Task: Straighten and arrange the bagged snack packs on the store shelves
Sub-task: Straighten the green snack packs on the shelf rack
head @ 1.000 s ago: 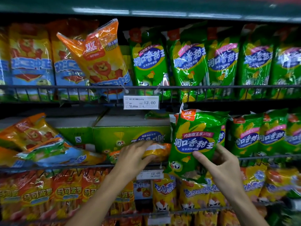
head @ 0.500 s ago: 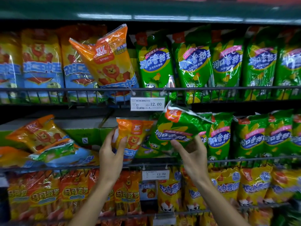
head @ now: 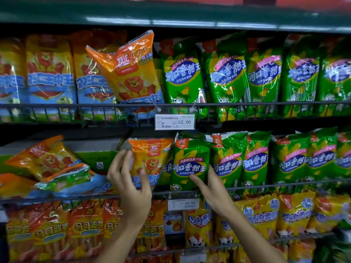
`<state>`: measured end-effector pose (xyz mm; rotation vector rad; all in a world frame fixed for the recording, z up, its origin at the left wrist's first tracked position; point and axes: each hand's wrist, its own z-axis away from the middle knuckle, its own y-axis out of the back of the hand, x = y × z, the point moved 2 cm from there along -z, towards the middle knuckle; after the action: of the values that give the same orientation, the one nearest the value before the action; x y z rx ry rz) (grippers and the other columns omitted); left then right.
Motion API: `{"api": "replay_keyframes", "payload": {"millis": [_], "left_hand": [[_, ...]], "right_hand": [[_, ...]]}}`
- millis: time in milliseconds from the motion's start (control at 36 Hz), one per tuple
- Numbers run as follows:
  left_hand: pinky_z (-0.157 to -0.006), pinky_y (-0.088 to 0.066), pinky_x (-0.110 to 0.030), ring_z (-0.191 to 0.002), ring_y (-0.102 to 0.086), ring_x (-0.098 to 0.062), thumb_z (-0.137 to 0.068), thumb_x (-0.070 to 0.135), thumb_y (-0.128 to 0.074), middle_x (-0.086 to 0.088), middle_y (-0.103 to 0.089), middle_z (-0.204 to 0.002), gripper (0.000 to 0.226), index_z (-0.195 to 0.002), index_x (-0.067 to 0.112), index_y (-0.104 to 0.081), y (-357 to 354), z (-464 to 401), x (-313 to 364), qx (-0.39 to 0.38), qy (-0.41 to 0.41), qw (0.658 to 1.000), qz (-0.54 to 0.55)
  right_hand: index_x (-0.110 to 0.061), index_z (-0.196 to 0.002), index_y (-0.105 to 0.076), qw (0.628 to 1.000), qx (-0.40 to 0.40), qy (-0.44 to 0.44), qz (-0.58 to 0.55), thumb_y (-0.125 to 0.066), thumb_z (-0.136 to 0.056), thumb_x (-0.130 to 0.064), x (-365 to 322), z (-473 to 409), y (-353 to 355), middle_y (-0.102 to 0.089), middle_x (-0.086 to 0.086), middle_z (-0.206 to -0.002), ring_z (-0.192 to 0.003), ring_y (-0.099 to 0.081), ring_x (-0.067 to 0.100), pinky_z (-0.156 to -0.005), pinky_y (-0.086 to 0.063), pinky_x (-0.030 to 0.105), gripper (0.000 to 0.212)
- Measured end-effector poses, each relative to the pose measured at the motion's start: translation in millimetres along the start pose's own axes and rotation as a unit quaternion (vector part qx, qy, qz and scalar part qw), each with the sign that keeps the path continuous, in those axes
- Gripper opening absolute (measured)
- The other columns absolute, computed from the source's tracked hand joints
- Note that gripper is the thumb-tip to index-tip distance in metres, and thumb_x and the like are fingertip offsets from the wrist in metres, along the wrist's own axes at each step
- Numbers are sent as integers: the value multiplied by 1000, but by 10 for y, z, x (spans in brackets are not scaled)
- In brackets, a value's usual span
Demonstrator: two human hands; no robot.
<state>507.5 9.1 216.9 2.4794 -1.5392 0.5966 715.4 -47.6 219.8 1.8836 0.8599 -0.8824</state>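
Observation:
An orange lion-print snack pack (head: 151, 158) stands upright on the middle shelf, and my left hand (head: 131, 185) grips its lower left side, thumb across the front and fingers behind. Right beside it stands a green corn-print pack (head: 190, 164), touching the orange one. My right hand (head: 213, 188) holds this green pack low down, index finger on its front and thumb at its right edge. More green packs (head: 254, 160) stand in a row to the right.
Several orange packs (head: 47, 168) lie toppled at the shelf's left, in front of a green carton (head: 98, 160). A wire rail (head: 284, 184) fronts each shelf, with price tags (head: 174, 121) clipped on. One orange pack (head: 133, 73) leans crooked on the upper shelf.
Both packs went from tilted to upright. The orange pack rose from lying flat and now stands against the green one. My hands slid down to the packs' lower parts.

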Motion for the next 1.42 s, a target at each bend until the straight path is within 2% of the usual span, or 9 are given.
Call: {"api": "replay_keyframes", "payload": {"millis": [56, 139, 222, 333, 444, 694, 1111, 1250, 1417], "left_hand": [[-111, -37, -33, -134, -40, -13, -93, 2, -63, -15, -48, -133, 44, -135, 5, -51, -9, 138, 64, 7, -79, 997, 13], [-105, -46, -33, -127, -51, -10, -96, 10, -60, 1, -58, -128, 35, -130, 12, -57, -77, 320, 196, -147, -142, 977, 70], [-111, -44, -34, -139, -42, -1, -104, 25, -55, 15, -47, -146, 44, -147, 27, -48, -178, 375, 276, -298, -22, 954, 22], [-124, -23, -30, -152, -15, -4, -103, 46, -48, 16, -15, -165, 74, -162, 33, -4, -261, 379, 245, -397, 106, 907, -89], [-110, -35, -24, -145, -33, -10, -105, 47, -43, 10, -32, -160, 71, -162, 31, -4, -279, 333, 206, -438, 121, 883, -119], [-75, -56, -30, -90, -71, -17, -101, 33, -61, 4, -74, -118, 49, -148, 20, -53, -372, 277, 140, -336, 110, 931, -95], [-84, -62, -40, -98, -74, -12, -89, 53, -60, 4, -75, -118, 62, -143, 23, -58, -411, 205, 254, -266, 169, 949, -22], [-81, -63, -41, -92, -74, -12, -90, 54, -57, 4, -74, -121, 62, -145, 25, -55, -431, 206, 243, -286, 168, 943, -29], [-84, -62, -42, -97, -73, -16, -95, 42, -66, 1, -73, -123, 56, -146, 23, -54, -460, 184, 217, -295, 169, 940, -38]], "right_hand": [[-19, -153, -33, 1000, -4, -4, 8, -58, -96, -43, 25, -12, -13, -58, -11, -136, -127, -54, 4, -112, -45, 31, 66], [-18, -151, -34, 999, 13, 2, 41, -58, -97, -44, 93, -45, -28, -62, -10, -131, -122, -58, 4, -106, -49, 30, 64], [-15, -147, -38, 998, 17, 9, 63, -58, -97, -47, 159, -62, -36, -67, -11, -119, -108, -64, 2, -93, -55, 27, 62], [-14, -138, -48, 986, 94, 18, 140, -62, -94, -53, 180, 21, -8, -63, -11, -84, -74, -63, 5, -62, -51, 20, 61], [-14, -145, -47, 971, 143, -2, 194, -56, -93, -62, 198, 139, -32, -53, -7, -59, -52, -56, 9, -45, -43, 25, 72], [-10, -137, -56, 957, 163, 54, 234, -39, -99, -56, 49, -5, 33, -44, -13, -49, -40, -41, 2, -44, -28, 19, 62], [-9, -138, -58, 944, 207, 110, 232, -39, -102, -55, -99, -108, 185, -45, -14, -50, -40, -49, 12, -40, -40, 32, 61], [-8, -140, -55, 952, 182, 113, 217, -40, -103, -51, -78, -58, 201, -46, -12, -49, -38, -44, 5, -41, -27, 19, 58], [-7, -141, -53, 964, 159, 102, 186, -44, -103, -44, -96, -93, 170, -45, -14, -49, -34, -43, 1, -36, -35, 18, 53]]}}
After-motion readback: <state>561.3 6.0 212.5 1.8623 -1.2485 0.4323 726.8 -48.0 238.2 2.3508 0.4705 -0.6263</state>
